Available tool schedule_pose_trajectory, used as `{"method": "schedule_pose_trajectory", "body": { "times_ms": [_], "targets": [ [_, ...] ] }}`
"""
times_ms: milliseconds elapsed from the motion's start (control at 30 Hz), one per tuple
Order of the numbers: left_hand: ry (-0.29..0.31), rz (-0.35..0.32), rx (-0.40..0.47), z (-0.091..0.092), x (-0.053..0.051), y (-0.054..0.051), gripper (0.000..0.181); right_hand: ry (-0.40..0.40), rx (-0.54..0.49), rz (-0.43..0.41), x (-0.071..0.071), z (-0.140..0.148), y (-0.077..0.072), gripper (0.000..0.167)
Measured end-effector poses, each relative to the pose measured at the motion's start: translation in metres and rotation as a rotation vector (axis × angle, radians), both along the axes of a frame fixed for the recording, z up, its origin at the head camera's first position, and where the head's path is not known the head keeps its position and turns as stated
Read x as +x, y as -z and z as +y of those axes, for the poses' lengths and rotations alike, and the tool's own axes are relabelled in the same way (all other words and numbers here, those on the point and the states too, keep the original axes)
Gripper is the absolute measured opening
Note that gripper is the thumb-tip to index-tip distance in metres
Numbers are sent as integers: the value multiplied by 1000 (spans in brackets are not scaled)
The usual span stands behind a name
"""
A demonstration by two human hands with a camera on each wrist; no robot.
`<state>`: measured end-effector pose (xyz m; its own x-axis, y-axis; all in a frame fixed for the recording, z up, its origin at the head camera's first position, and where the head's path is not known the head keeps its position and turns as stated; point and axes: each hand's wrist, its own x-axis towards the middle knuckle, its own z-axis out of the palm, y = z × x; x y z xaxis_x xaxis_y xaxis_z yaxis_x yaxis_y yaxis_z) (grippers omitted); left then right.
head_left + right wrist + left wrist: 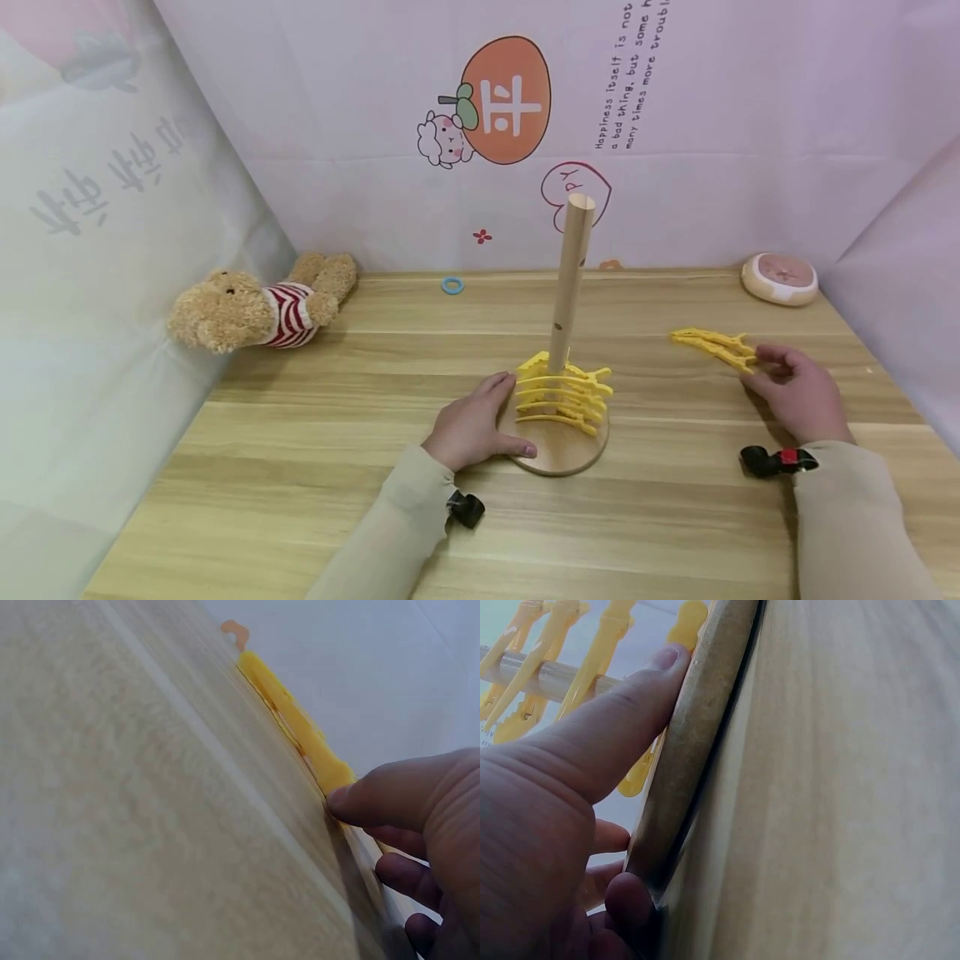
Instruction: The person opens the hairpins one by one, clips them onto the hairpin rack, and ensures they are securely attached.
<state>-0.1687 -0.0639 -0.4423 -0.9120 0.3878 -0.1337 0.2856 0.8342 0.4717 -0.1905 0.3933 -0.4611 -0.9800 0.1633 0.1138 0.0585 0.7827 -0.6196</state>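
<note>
In the head view a wooden stand with an upright post rises from a round base. Several yellow clips, which look like long hair clips, sit around the post low down, one above another. My left hand grips the left rim of the base. Its thumb presses on top while the other fingers reach round the edge, as the left wrist view shows. Off to the right, my right hand pinches the near end of another yellow clip lying on the table. The right wrist view shows the thumb on this clip.
A teddy bear in a striped top lies at the back left. A small blue ring is near the wall. At the back right stands a round pink-and-cream object. Printed cloth encloses the wooden table.
</note>
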Motion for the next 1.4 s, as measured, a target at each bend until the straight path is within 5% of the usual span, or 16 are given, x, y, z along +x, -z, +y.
{"method": "schedule_pose_trajectory", "body": {
  "times_ms": [367,700,933,1100,1267,1400],
  "targets": [
    [2,-5,5,0,2,-2,116,-124,52,-81,1,4,-4,72],
    [5,-4,13,0,3,-4,114,74,-384,54,10,-13,-16,37],
    [11,2,14,0,2,-4,114,81,-425,181,11,-37,-42,31],
    [13,-4,16,0,3,-5,114,13,-530,285,15,-54,-66,23],
    [10,-2,18,0,2,-4,114,-135,-789,396,25,-72,-88,23],
    [5,-9,22,0,2,-5,113,-233,-894,453,32,-87,-100,23]
  ]
}}
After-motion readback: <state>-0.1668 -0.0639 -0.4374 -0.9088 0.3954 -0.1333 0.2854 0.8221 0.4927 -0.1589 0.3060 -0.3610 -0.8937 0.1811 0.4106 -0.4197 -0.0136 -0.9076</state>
